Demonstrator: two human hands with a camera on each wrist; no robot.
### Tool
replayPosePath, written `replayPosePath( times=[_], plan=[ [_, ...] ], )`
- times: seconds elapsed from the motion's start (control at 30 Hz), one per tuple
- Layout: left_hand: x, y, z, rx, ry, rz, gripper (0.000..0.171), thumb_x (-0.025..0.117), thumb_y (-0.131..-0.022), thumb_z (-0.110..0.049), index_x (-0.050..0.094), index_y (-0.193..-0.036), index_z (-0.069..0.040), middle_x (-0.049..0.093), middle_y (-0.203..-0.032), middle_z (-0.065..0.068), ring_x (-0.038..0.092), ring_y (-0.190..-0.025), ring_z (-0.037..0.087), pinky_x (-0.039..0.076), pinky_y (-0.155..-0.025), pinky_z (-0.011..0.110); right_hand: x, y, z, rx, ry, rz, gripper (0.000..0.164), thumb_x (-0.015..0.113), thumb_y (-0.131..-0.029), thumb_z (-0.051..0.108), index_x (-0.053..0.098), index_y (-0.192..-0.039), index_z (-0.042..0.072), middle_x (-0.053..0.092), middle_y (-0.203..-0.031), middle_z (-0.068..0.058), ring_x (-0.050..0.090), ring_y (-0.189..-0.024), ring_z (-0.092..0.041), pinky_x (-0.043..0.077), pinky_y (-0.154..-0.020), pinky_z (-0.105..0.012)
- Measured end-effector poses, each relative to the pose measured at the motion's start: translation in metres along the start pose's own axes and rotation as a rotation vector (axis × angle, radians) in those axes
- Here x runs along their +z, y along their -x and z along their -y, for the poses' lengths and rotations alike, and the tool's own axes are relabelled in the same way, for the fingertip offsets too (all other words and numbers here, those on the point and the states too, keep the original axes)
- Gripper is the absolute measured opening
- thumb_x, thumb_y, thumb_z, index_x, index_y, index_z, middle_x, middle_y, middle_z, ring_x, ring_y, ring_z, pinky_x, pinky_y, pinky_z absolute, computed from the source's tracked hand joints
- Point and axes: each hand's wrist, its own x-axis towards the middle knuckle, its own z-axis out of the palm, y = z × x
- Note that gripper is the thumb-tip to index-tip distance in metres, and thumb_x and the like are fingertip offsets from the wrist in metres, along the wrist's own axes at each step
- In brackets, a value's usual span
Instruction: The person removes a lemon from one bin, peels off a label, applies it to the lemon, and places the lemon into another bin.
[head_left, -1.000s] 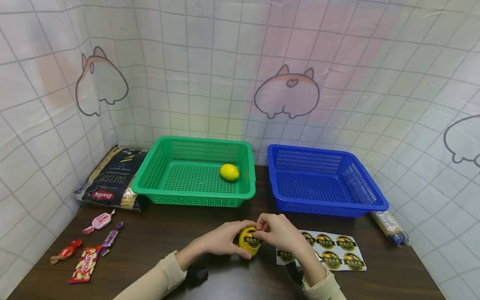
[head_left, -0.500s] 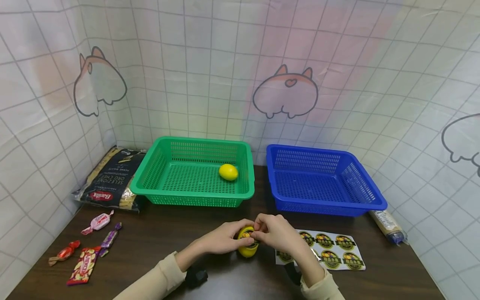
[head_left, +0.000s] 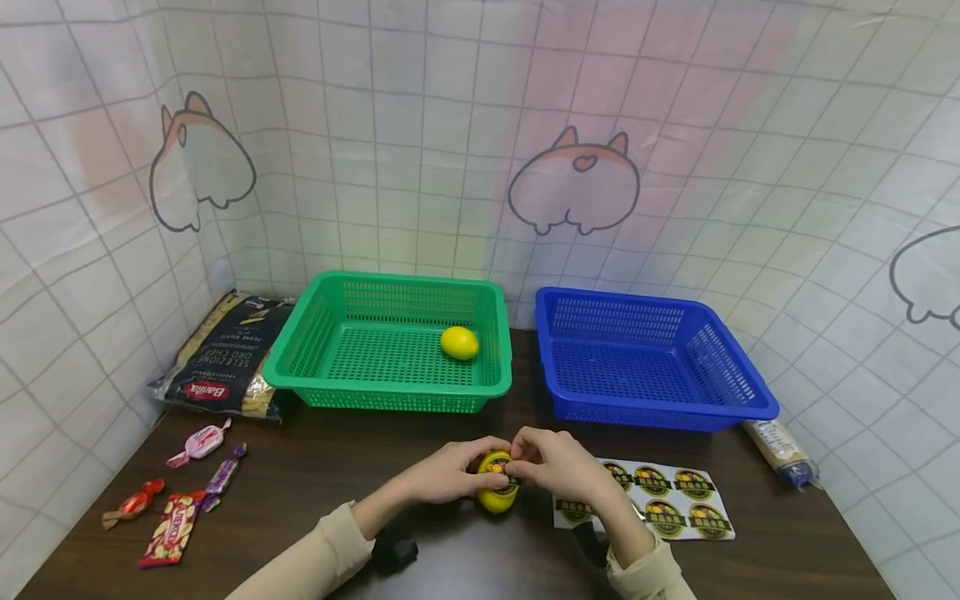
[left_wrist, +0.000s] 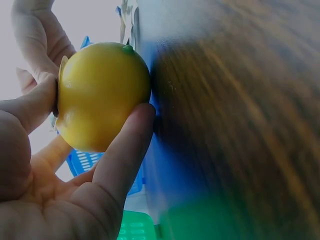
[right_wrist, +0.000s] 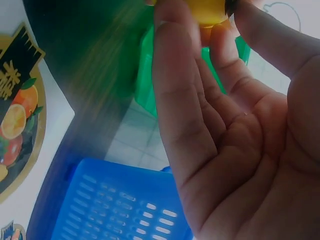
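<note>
A yellow lemon (head_left: 495,502) stands on the dark table, and my left hand (head_left: 446,477) grips it from the left. On its near face is a round black-and-gold sticker (head_left: 497,468), with the left thumb across its lower part. From the left wrist view, the sticker's edge (left_wrist: 62,67) stands slightly away from the lemon's skin. My right hand (head_left: 562,468) holds the lemon's right side with curled fingers, its thumb at the sticker's right edge. In the right wrist view only the lemon's lower part (right_wrist: 207,12) shows. A sticker sheet (head_left: 716,500) lies beside the right wrist.
Behind the hands stand a green basket (head_left: 390,396) holding another lemon (head_left: 459,342) and a blue basket (head_left: 645,408). Several wrapped sweets (head_left: 172,529) and a pasta bag (head_left: 225,358) lie left. A rolled packet (head_left: 780,454) is at the right edge.
The left thumb has moved up from the lemon's lower side onto the sticker, covering part of it. The right hand has stayed nearly in place at the lemon's right side.
</note>
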Motion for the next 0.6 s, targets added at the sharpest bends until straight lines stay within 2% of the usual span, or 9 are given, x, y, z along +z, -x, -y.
replayPosePath(
  times=[0.23,0.4,0.6],
  plan=[
    [0.0,0.0,-0.001,-0.026,0.013,-0.006,0.032,0.059,-0.099,-0.042,0.055,-0.13,-0.037,0.066,-0.108,-0.003,0.059,-0.091,0.008,0.05,-0.078,0.022,-0.001,-0.003,-0.004,-0.014,-0.039,0.025,0.023,0.074,-0.089,0.03,0.061,-0.094,0.013,0.076,-0.089,-0.003,0.066,-0.075,-0.009,0.051,-0.061,-0.025],
    [-0.001,0.001,-0.001,-0.048,0.035,0.004,0.033,0.06,-0.098,-0.043,0.055,-0.131,-0.04,0.067,-0.11,-0.003,0.059,-0.092,0.009,0.05,-0.078,0.023,-0.001,-0.004,-0.008,0.004,-0.085,0.055,0.02,0.074,-0.09,0.027,0.06,-0.096,0.013,0.077,-0.098,-0.006,0.07,-0.085,-0.011,0.054,-0.069,-0.026],
    [-0.002,0.002,0.001,-0.11,0.128,-0.005,0.036,0.067,-0.094,-0.042,0.06,-0.129,-0.039,0.068,-0.119,0.0,0.062,-0.099,0.01,0.057,-0.075,0.025,0.0,-0.004,-0.011,0.0,-0.109,0.076,0.017,0.072,-0.091,0.026,0.06,-0.096,0.015,0.076,-0.105,-0.006,0.072,-0.097,-0.015,0.056,-0.074,-0.028]
  ],
)
